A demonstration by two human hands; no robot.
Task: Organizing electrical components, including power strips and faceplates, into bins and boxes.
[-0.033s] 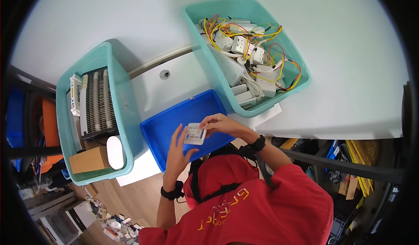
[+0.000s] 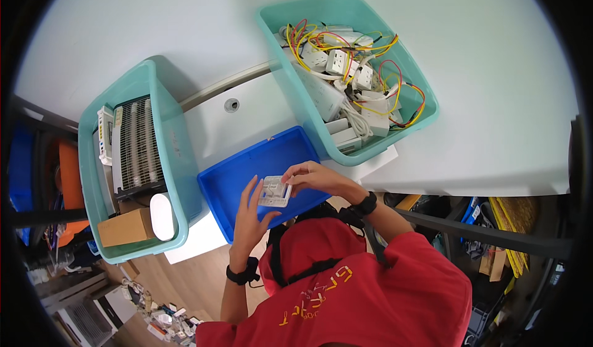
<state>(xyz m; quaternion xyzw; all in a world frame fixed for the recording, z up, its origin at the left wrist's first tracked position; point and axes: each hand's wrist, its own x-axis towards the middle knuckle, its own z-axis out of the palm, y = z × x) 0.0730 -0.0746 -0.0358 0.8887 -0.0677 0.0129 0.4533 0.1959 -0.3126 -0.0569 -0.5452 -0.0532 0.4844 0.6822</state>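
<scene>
Over a shallow blue tray (image 2: 238,183), a small square white plastic plate with cut-out openings (image 2: 272,190) is held up in front of me. My right hand (image 2: 304,177) grips its right edge between thumb and fingers. My left hand (image 2: 249,214) is at the plate's left side, its fingers stretched upward and the thumb apart below the plate. Whether the left fingers touch the plate's edge, I cannot tell. Both wrists wear black bands.
A teal bin (image 2: 426,100) at the back right holds white socket boxes and coloured wires. Another teal bin (image 2: 176,189) at the left holds a black grille device (image 2: 137,143), a cardboard box (image 2: 126,228) and a white rounded case (image 2: 163,216). Shelves stand at both sides.
The plate looks tilted slightly differently in my right hand. Otherwise the scene is only shifted a little in the view.
</scene>
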